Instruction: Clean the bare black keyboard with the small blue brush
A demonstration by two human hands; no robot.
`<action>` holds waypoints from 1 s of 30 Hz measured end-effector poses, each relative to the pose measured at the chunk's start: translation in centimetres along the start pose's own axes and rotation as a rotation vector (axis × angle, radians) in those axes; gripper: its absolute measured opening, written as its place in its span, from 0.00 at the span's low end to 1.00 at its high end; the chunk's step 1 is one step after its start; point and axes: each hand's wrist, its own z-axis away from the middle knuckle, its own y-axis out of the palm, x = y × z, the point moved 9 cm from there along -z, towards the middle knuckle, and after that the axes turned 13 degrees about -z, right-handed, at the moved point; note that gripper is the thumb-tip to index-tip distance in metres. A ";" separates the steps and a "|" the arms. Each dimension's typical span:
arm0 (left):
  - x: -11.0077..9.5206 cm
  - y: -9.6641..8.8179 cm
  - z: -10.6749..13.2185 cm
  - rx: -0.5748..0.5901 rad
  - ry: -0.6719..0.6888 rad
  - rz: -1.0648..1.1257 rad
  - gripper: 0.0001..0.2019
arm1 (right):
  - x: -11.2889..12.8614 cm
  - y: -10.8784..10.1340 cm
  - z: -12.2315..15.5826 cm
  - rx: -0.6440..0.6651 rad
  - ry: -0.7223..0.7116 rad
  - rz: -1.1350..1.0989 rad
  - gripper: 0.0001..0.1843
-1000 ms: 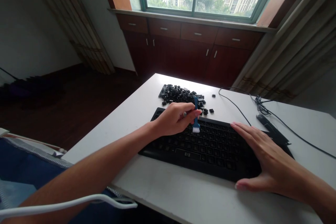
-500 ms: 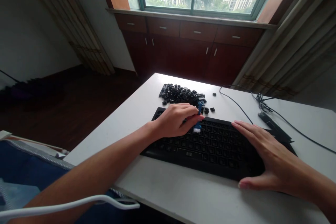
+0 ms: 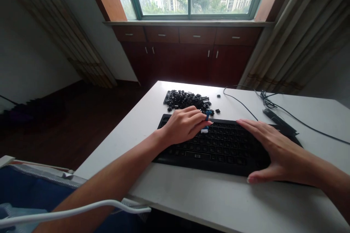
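Note:
A black keyboard lies on the white table. My left hand is closed on a small blue brush with white bristles, and the bristles touch the keyboard's upper rows. My right hand lies flat and open on the keyboard's right end, fingers stretched out and pressing down. A heap of loose black keycaps sits on the table just beyond the keyboard, behind my left hand.
A black cable runs across the far right of the table to a dark flat piece beside the keyboard. Two stray keycaps lie near the heap. A white cord crosses my lap. Dark wooden cabinets stand under the window.
The brush has tipped lower and moved slightly nearer along the keys under my left hand. My right hand stays flat on the keyboard. The view has shifted a little upward.

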 end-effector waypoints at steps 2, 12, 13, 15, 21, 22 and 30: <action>0.1 -0.3 0.0 -0.034 -0.014 -0.019 0.07 | -0.1 0.1 0.1 0.001 -0.009 0.009 0.68; -0.4 0.0 -0.2 0.026 0.015 0.052 0.09 | -0.4 0.6 0.1 0.040 0.002 -0.014 0.69; -0.2 -0.1 -0.1 0.010 -0.001 0.021 0.08 | -0.4 0.6 0.1 0.041 -0.001 -0.014 0.69; 0.1 -0.4 0.0 -0.028 -0.024 0.001 0.07 | -0.4 0.7 0.1 0.042 -0.010 -0.015 0.70; -0.7 -0.3 0.0 0.003 0.054 0.108 0.06 | -0.3 0.6 0.0 0.034 -0.009 -0.021 0.69; -0.8 -0.2 0.0 0.012 0.054 0.104 0.06 | -0.3 0.6 0.0 0.036 -0.009 -0.025 0.69; -0.7 -0.8 0.0 -0.042 0.070 0.066 0.04 | -0.4 0.7 0.0 0.037 0.011 -0.033 0.69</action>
